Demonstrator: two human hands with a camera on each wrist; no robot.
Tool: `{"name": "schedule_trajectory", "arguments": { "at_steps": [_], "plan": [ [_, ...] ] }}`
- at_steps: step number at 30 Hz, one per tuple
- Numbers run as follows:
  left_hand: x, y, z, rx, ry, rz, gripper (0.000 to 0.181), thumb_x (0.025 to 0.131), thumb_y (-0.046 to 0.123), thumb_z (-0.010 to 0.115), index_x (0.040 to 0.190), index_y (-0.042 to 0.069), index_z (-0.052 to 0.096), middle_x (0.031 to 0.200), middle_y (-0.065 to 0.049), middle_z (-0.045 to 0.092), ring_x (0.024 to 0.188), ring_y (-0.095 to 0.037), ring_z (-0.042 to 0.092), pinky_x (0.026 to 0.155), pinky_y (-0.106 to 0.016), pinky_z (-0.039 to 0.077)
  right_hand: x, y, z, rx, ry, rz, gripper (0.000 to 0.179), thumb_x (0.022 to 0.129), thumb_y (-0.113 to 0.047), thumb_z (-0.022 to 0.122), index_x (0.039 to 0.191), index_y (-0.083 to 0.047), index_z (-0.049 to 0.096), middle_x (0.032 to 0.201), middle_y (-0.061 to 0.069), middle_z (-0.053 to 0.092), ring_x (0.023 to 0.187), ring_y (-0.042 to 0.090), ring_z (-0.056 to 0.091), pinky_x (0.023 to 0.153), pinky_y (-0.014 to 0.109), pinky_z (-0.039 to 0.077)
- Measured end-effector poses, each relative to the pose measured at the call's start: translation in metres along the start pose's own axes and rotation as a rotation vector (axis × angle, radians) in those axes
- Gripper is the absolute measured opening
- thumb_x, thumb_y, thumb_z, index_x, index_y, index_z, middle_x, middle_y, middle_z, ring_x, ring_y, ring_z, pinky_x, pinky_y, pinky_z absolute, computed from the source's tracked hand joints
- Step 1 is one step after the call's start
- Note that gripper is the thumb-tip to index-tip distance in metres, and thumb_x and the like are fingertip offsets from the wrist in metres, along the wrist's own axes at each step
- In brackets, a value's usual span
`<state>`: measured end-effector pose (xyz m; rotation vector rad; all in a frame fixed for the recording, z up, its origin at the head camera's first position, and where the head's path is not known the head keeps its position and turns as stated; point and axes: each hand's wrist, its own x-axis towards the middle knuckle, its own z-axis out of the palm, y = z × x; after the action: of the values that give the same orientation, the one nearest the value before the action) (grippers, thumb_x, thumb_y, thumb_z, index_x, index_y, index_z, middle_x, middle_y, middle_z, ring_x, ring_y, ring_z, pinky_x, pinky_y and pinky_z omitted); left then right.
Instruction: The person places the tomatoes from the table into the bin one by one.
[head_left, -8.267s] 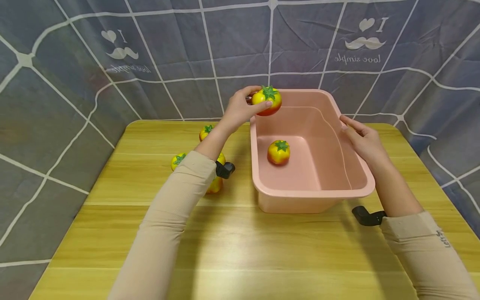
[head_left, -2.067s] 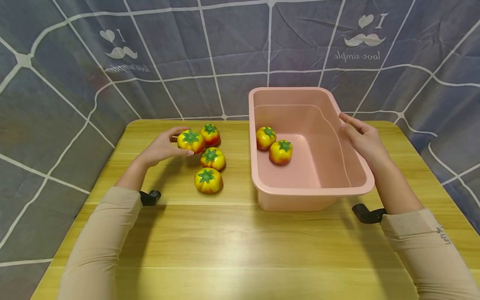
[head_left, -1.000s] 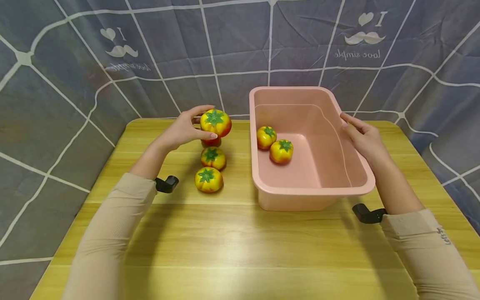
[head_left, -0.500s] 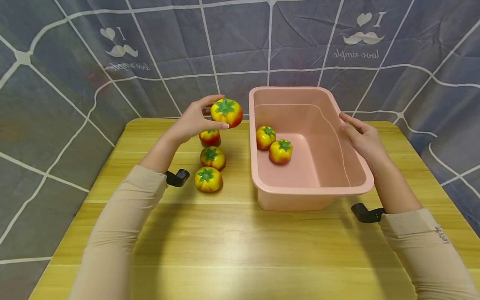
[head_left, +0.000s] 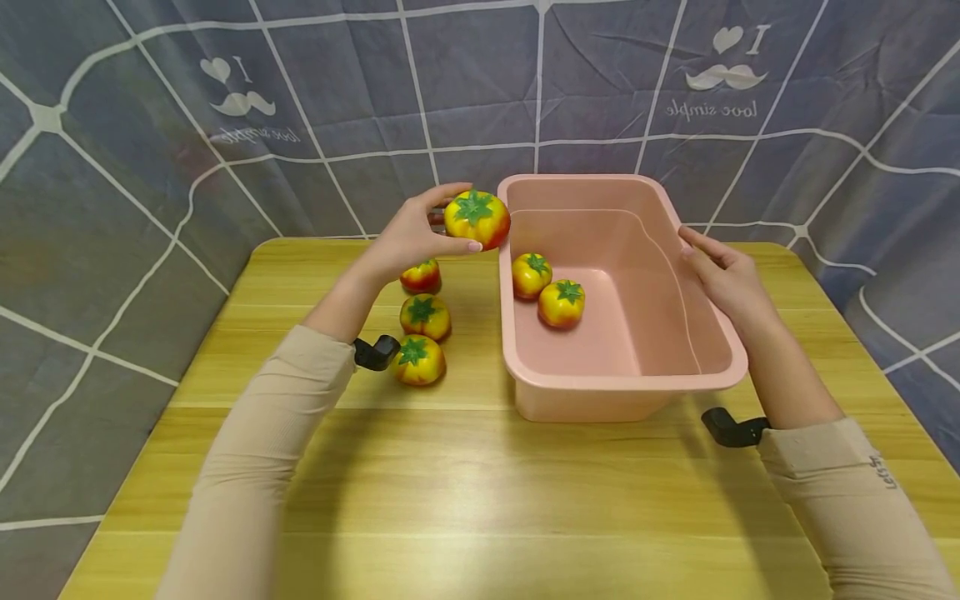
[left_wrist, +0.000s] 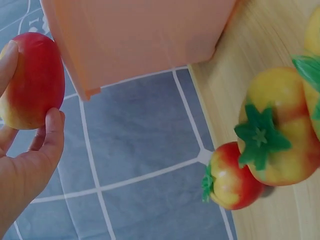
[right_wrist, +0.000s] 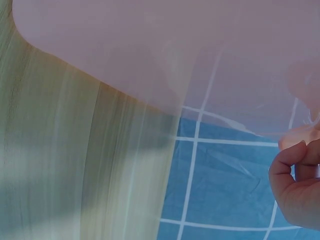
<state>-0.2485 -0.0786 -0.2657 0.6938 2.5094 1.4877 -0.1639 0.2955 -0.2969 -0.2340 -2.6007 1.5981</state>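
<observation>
Fingers and thumb of the left hand [head_left: 408, 237] curl round a toy tomato [head_left: 477, 219], green calyx upward, held in the air just beside the far left corner of the pink tub [head_left: 626, 385]. The tub lies immediately to the right of the held tomato, its long axis running away from the person; the left hand is the nearer one to the open interior at that corner. The right hand [head_left: 723, 275] rests on the tub's right rim, fingers straight and together along the edge. Two tomatoes in the tub [head_left: 532, 275] lie touching near its left wall. Three tomatoes on the table [head_left: 424, 317] stand in a row near the left forearm, on the wooden table [head_left: 480, 492]. The backdrop cloth [head_left: 720, 92] bears a heart, a moustache and the mirrored words "I love simple". The right sleeve [head_left: 881, 475] carries small lettering, too small to read.
</observation>
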Motion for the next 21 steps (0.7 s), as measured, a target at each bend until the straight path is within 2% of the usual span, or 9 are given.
{"name": "schedule_trajectory", "arguments": {
  "at_steps": [3, 8, 15, 21],
  "plan": [
    [0.003, 0.004, 0.002, 0.010, 0.003, -0.002, 0.075, 0.077, 0.022, 0.077, 0.141, 0.017, 0.039, 0.134, -0.004, 0.046, 0.111, -0.021, 0.050, 0.091, -0.031, 0.047, 0.000, 0.000, 0.000, -0.004, 0.002, -0.004, 0.058, 0.092, -0.043, 0.052, 0.142, -0.015, 0.040, 0.120, -0.009, 0.052, 0.083, -0.012, 0.052, 0.070, 0.008, 0.045],
    [0.009, 0.011, 0.005, 0.005, -0.011, 0.007, 0.075, 0.077, 0.020, 0.077, 0.141, 0.014, 0.039, 0.132, -0.006, 0.048, 0.111, -0.021, 0.051, 0.090, -0.030, 0.047, 0.001, -0.001, 0.000, -0.016, -0.006, 0.000, 0.058, 0.092, -0.044, 0.051, 0.142, -0.016, 0.039, 0.127, -0.001, 0.050, 0.084, -0.012, 0.052, 0.070, 0.008, 0.045],
    [0.022, 0.024, 0.011, 0.017, -0.031, 0.055, 0.075, 0.077, 0.020, 0.077, 0.141, 0.013, 0.039, 0.131, -0.005, 0.049, 0.111, -0.020, 0.050, 0.090, -0.028, 0.047, 0.001, -0.002, 0.001, -0.027, -0.017, 0.009, 0.059, 0.093, -0.045, 0.049, 0.143, -0.017, 0.037, 0.140, 0.012, 0.042, 0.085, -0.011, 0.051, 0.071, 0.008, 0.045],
    [0.034, 0.037, 0.019, 0.039, -0.054, 0.055, 0.075, 0.077, 0.021, 0.077, 0.141, 0.012, 0.038, 0.129, -0.006, 0.049, 0.111, -0.019, 0.051, 0.087, -0.025, 0.048, 0.001, -0.001, 0.000, -0.027, -0.020, 0.016, 0.059, 0.093, -0.045, 0.049, 0.144, -0.018, 0.037, 0.143, 0.014, 0.039, 0.090, -0.010, 0.050, 0.073, 0.007, 0.044]
  ]
}}
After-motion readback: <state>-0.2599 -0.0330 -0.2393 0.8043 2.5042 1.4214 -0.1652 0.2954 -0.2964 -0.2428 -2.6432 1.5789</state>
